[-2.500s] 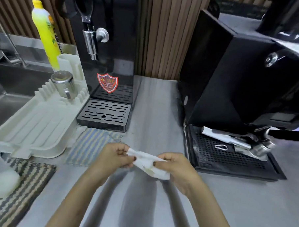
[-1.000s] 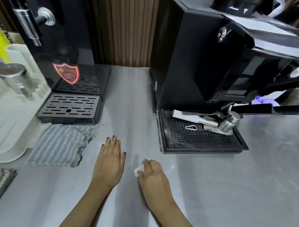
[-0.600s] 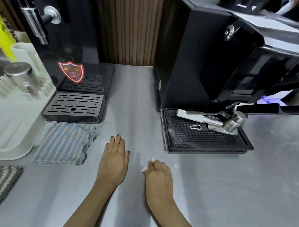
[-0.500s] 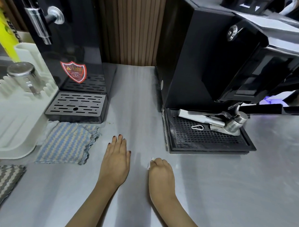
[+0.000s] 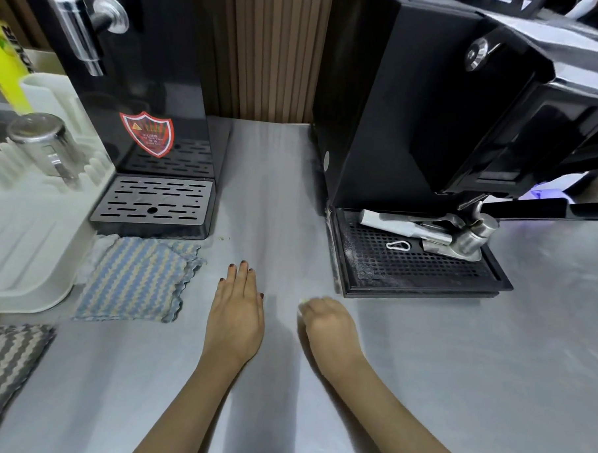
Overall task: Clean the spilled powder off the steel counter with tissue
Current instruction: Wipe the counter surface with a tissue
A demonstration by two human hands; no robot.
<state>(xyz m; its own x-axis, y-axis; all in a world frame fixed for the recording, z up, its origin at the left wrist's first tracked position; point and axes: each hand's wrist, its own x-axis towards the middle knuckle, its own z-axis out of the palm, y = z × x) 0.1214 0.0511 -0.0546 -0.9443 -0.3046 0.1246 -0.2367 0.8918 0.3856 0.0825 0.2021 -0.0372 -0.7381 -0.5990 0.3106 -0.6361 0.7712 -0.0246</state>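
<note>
The fingers (image 5: 313,307) of the right hand (image 5: 327,327) are curled over the tissue (image 5: 302,300), seen only as a pale sliver on the steel counter (image 5: 421,368). The left hand (image 5: 237,312) is laid flat, fingers straight. At 10 o'clock, a red shield sticker (image 5: 146,134) is borne by a black dispenser (image 5: 154,66); its writing cannot be read.

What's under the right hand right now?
Only a pale sliver of tissue shows at the curled fingers of the right hand, on the steel counter. The rest is hidden beneath it.
</note>
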